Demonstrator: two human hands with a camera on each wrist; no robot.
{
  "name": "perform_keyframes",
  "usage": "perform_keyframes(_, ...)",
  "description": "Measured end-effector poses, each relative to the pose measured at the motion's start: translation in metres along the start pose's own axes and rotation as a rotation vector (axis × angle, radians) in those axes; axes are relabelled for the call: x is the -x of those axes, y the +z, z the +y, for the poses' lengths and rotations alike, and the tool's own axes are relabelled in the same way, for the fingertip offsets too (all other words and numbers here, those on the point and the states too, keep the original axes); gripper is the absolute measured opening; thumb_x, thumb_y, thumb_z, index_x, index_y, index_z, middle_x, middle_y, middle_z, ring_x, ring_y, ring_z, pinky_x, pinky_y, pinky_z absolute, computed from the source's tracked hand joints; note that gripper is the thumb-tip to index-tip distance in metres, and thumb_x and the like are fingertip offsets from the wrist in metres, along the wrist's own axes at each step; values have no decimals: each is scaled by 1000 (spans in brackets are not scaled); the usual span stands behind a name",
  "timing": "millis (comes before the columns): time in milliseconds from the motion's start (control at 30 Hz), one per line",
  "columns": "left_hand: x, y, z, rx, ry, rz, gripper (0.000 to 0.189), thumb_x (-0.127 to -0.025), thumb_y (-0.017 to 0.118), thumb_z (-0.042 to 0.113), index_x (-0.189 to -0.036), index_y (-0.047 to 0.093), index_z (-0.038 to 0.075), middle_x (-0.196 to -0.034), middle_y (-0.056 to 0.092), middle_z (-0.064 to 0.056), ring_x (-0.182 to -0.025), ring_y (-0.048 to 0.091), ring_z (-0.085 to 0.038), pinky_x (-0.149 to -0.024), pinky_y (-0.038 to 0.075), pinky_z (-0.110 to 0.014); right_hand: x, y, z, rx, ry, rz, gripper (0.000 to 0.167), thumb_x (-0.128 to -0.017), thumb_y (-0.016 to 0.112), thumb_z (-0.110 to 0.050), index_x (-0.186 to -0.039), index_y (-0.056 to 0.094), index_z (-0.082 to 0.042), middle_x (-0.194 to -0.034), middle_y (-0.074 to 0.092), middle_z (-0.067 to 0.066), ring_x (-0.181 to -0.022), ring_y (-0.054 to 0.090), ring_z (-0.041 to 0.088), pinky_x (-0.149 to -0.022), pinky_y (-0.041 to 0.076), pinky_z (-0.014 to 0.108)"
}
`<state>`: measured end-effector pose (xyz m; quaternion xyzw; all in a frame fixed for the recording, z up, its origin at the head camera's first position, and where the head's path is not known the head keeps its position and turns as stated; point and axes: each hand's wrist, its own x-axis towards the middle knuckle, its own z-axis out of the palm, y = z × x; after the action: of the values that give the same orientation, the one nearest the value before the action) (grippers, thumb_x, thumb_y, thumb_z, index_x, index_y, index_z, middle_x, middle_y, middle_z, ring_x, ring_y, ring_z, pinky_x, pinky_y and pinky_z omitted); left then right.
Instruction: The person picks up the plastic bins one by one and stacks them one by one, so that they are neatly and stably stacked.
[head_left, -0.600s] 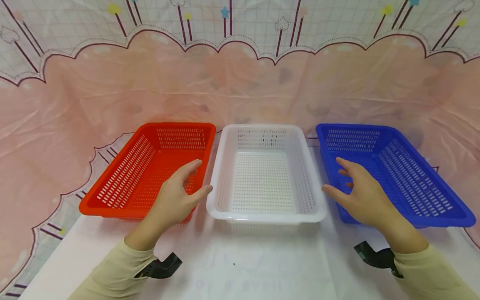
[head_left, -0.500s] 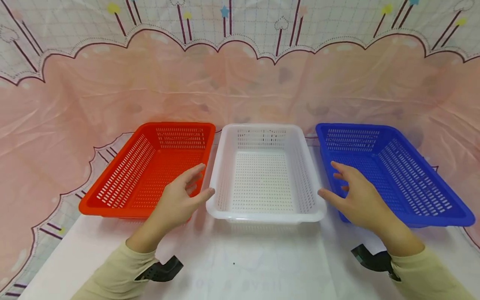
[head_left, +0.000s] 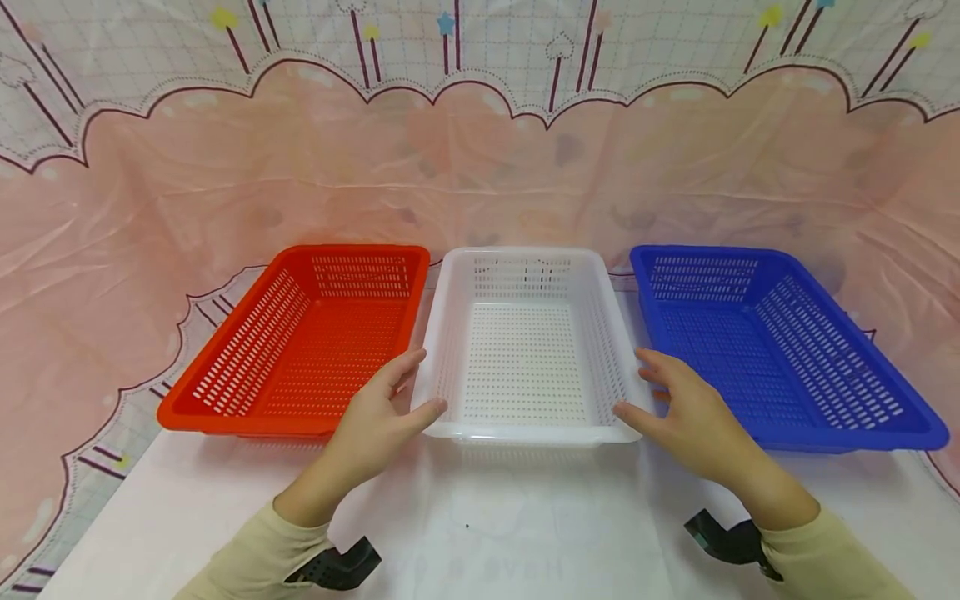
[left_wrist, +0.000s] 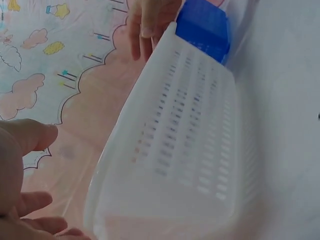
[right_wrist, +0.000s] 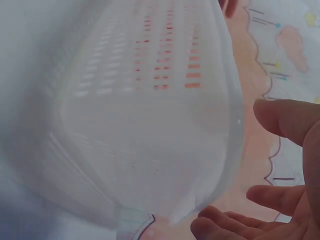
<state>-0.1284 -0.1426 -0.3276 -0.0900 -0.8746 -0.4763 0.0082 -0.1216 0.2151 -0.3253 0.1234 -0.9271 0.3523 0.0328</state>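
Observation:
A white plastic basket (head_left: pixel 528 434) with slotted walls stands in the middle of the head view, with nothing in it. At its near left corner is my left hand (head_left: pixel 372 429), thumb over the rim and fingers along the outer side. My right hand (head_left: pixel 692 425) mirrors it at the near right corner. In the left wrist view, the thumb (left_wrist: pixel 37 136) and fingers are spread beside the white rim. The right wrist view likewise has a gap between the thumb (right_wrist: pixel 285 117) and the rim. Neither hand visibly grips the basket.
A red basket (head_left: pixel 225 423) stands to the left of the white one, a blue basket (head_left: pixel 847 440) to the right. All rest on a white-covered table (head_left: pixel 480 533). A pink patterned cloth (head_left: pixel 480 175) hangs behind them.
Both hands have moved inward and slightly nearer the front edge, from over the red and blue baskets to the near corners of the white basket. The baskets have not moved.

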Motion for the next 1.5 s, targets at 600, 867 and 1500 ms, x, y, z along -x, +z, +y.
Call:
perform_keyframes(600, 10, 34, -12, 144, 58, 96, 68, -91, 69, 6, -149, 37, -7, -160, 26, -21, -147, 22, -36, -116, 21, -52, 7, 28, 4, 10, 15, 31, 68, -96, 66, -32, -147, 40, 6, -143, 45, 33, -129, 45, 50, -100, 39, 65)
perform_keyframes(867, 13, 39, -12, 166, -13, 60, 66, -96, 64, 9, -154, 33, -2, -165, 14, -16, -146, 25, -37, -115, 28, -50, 9, 30, 9, -44, 43, 11, 65, -98, 65, -31, -149, 40, 1, -121, 59, 27, -84, 56, 28, -70, 51, 45)
perform_keyframes(1500, 10, 44, -24, 327, -103, 28, 68, -97, 63, 9, -156, 29, 6, -159, 23, -21, -133, 39, -37, -110, 34, -54, 9, 38, 12, -183, 46, 62, 63, -97, 67, -23, -148, 39, 4, -127, 58, 29, -104, 62, 32, -74, 55, 38)
